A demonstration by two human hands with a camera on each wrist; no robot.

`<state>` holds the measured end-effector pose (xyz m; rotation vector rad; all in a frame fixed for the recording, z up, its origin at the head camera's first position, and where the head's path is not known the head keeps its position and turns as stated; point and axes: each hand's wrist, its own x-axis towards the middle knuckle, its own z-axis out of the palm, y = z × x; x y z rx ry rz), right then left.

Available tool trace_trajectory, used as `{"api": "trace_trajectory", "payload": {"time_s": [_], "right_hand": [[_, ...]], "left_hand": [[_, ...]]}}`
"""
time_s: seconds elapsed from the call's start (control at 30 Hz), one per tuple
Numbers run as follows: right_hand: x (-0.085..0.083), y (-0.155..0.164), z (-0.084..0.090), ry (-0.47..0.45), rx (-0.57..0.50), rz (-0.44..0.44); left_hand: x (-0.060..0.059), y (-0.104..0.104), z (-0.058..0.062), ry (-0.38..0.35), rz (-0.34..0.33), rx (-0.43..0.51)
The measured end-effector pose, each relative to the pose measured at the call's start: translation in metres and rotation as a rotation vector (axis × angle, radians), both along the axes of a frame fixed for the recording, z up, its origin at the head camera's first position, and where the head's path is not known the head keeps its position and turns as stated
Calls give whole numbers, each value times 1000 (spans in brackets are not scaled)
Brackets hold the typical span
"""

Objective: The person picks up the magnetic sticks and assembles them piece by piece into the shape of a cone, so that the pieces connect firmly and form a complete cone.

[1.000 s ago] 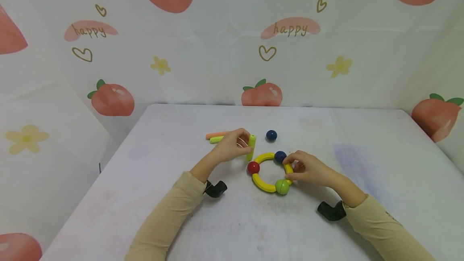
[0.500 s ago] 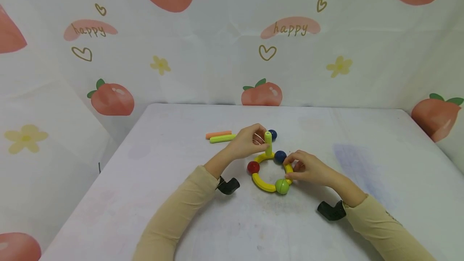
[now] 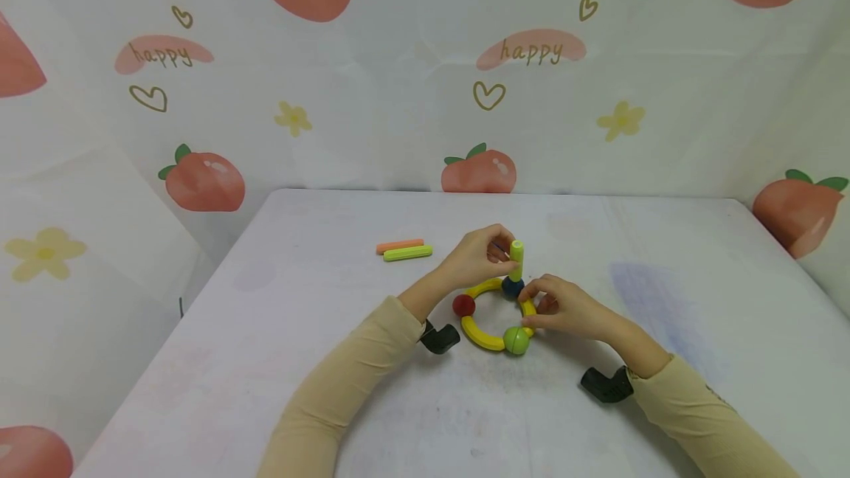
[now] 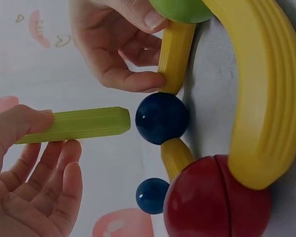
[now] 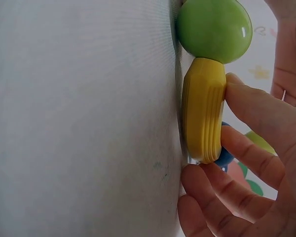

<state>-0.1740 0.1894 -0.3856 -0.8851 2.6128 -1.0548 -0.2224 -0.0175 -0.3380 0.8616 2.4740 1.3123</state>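
Upright between my left hand's point(image 3: 474, 257) thumb and fingers is a light green ribbed rod point(image 3: 517, 260). It stands over the dark blue ball point(image 3: 513, 288) of a ring lying on the table; in the left wrist view a small gap separates the rod's end from that ball. Curved yellow bars point(image 3: 482, 336) join the blue ball, a red ball point(image 3: 464, 306) and a green ball point(image 3: 516, 341) into the ring. On the ring's right side my right hand point(image 3: 571, 308) holds a yellow bar point(image 5: 203, 111) between thumb and fingers.
Behind the ring lies a loose dark blue ball point(image 4: 152, 196), mostly hidden by the left hand in the head view. An orange rod point(image 3: 400, 246) and another light green rod point(image 3: 408, 253) lie side by side at the back left of the white table point(image 3: 319, 227).
My left hand has carried the light green rod rightward, from beside the red ball to above the ring's blue ball. My right hand and the ring have stayed in place.
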Motion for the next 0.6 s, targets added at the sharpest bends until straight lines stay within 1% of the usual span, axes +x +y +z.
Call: {"api": "trace_trajectory", "payload": {"time_s": [0.17, 0.33, 0.6], "right_hand": [[0, 0, 1, -2, -3, -2], [1, 0, 4, 1, 0, 9], [2, 0, 6, -22, -3, 10]], "left_hand": [[1, 3, -1, -23, 13, -11], [1, 4, -2, -28, 25, -10], [2, 3, -6, -54, 31, -15]]}}
